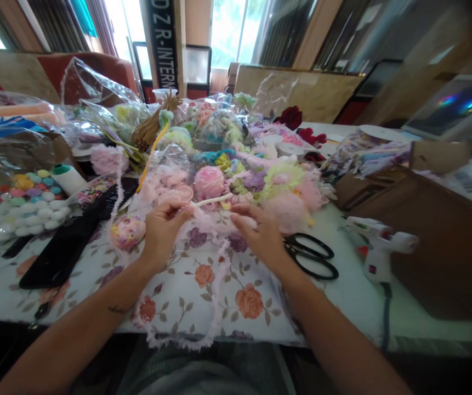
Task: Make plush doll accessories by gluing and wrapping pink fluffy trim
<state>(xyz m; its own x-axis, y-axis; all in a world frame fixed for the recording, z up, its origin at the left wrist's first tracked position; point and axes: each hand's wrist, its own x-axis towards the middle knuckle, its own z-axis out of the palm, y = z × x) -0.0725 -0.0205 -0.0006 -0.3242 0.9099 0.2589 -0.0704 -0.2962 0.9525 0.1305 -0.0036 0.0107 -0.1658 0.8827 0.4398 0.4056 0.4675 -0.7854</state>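
My left hand (164,227) is closed in a pinch on one end of a thin pale stick (213,201), with fuzzy pink yarn (215,241) at its fingertips. The yarn runs from both hands down over the flowered tablecloth (203,296) and loops off the table's front edge. My right hand (262,233) lies curled beside the stick's other end, fingers closed on the pink yarn. A small pink decorated ball (126,231) lies just left of my left hand.
Black scissors (312,255) lie right of my right hand, and a white glue gun (377,247) beyond them. Pompoms and yarn balls (236,175) are heaped behind. Pastel pompoms (17,203), a black case (61,252), plastic bags and a brown box (445,241) crowd the sides.
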